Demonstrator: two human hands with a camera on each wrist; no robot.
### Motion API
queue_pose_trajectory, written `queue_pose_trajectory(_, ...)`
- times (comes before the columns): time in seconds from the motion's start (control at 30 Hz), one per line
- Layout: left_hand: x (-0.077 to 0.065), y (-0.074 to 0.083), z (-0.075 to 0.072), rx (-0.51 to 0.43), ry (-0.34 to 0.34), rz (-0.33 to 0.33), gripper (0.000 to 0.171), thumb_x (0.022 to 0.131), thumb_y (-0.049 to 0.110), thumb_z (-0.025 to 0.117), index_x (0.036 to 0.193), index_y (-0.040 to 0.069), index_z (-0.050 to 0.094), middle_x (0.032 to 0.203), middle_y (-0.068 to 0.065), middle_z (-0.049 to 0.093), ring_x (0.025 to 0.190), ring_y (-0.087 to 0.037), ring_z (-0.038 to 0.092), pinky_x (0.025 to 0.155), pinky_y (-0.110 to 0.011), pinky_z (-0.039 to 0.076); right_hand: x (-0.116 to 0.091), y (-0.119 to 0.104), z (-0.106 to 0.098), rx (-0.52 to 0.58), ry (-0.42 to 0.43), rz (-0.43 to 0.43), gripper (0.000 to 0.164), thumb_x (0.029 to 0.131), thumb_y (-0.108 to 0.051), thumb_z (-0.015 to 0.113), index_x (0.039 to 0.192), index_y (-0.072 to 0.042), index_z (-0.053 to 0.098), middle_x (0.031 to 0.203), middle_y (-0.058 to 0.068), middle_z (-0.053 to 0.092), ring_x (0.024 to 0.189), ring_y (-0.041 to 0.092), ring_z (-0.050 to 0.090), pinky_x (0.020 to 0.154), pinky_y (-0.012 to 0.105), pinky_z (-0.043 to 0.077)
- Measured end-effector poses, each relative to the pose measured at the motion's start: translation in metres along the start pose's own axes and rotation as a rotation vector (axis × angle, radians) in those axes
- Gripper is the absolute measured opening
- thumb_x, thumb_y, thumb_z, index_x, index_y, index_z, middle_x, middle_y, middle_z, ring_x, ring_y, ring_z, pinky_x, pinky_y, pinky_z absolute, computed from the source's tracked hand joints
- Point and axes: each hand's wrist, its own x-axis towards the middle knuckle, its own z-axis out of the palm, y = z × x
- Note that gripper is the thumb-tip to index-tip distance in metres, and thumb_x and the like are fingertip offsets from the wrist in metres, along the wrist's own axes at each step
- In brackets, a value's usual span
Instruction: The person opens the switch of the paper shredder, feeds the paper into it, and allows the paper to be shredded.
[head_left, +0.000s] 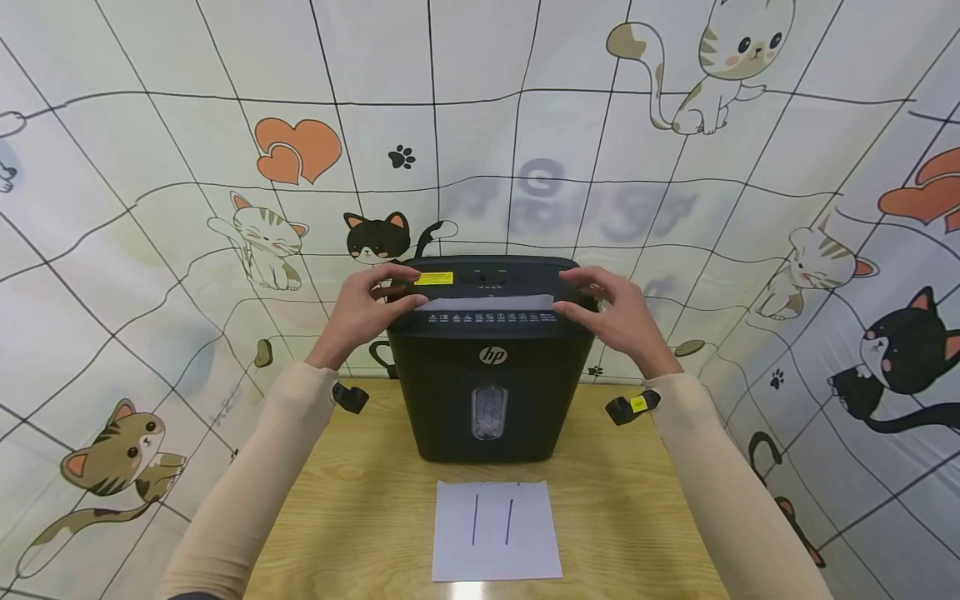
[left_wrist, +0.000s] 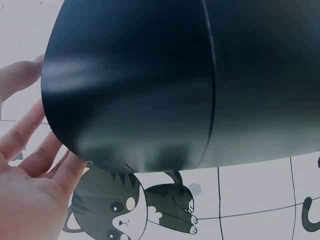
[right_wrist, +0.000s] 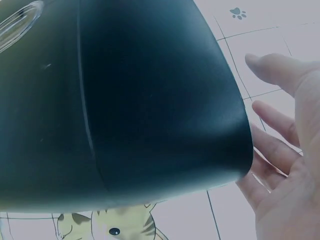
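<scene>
A black paper shredder (head_left: 442, 383) with an HP logo stands upright against the patterned backdrop. A strip of white paper (head_left: 487, 303) shows above the slot in its top, the rest hidden inside. At the strip's left end is my left hand (head_left: 363, 308), its thumb tip close to the paper and its fingers over the shredder's left top edge. My right hand (head_left: 615, 312) mirrors it at the right end, thumb and fingers spread apart. In the right wrist view, a gap shows between that thumb and the fingers, beside the shredder's dark body (right_wrist: 165, 110).
On the wooden table (head_left: 345, 500) in front of the shredder lies a white paper sheet (head_left: 495, 558) with two dark vertical lines. Shreds show through the shredder's small window (head_left: 489, 413). A cat-print curtain (head_left: 480, 142) hangs behind and at both sides.
</scene>
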Motion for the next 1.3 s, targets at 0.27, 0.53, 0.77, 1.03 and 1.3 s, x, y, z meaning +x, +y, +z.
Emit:
queue_pose_trajectory(0.27,-0.02,-0.008,-0.001,0.025,0.034,0.082,0.063,0.084,0.031,0.086,0.141,0.019,0.06,0.15,0.0,0.053,0.145,-0.023,0.044,0.121,-0.048,0.036,-0.016,0.011,0.0,-0.066,0.008,-0.051,0.074,0.087,-0.05,0.079,0.152,-0.034,0.048,0.164,-0.005,0.039,0.147,0.032,0.039,0.117,0.063,0.032)
queue_pose_trajectory(0.53,-0.042,-0.02,0.009,0.055,0.105,0.14,0.087,0.08,0.016,0.089,0.155,0.018,0.044,0.162,-0.006,0.038,0.152,-0.025,0.032,0.123,-0.053,0.03,-0.035,0.031,0.002,-0.059,0.034,-0.066,0.09,0.085,-0.044,0.083,0.159,-0.038,0.032,0.17,-0.007,0.027,0.156,0.028,0.027,0.121,0.059,0.029)
queue_pose_trajectory(0.77,-0.066,-0.034,0.018,-0.01,0.132,0.04,0.103,0.08,0.013,0.088,0.162,0.02,0.026,0.167,-0.007,0.029,0.156,-0.027,0.026,0.123,-0.054,0.031,-0.057,0.053,0.01,-0.023,0.012,-0.011,0.1,0.085,-0.041,0.084,0.162,-0.041,0.02,0.171,-0.001,0.022,0.156,0.032,0.025,0.12,0.06,0.028)
queue_pose_trajectory(1.03,-0.086,-0.062,0.027,-0.058,0.133,-0.01,0.109,0.08,0.026,0.09,0.162,0.036,0.02,0.168,0.005,0.029,0.156,-0.018,0.026,0.121,-0.053,0.034,-0.077,0.074,0.022,0.002,-0.011,0.086,0.105,0.084,-0.047,0.084,0.162,-0.045,0.014,0.171,0.003,0.022,0.154,0.04,0.027,0.116,0.068,0.028)
queue_pose_trajectory(1.3,-0.106,-0.09,0.042,-0.004,0.121,-0.038,0.114,0.077,0.031,0.092,0.163,0.033,0.018,0.168,-0.005,0.03,0.155,-0.026,0.028,0.12,-0.056,0.033,-0.093,0.091,0.038,-0.017,-0.007,0.094,0.108,0.083,-0.044,0.085,0.164,-0.038,0.014,0.171,0.007,0.022,0.154,0.04,0.025,0.116,0.071,0.027)
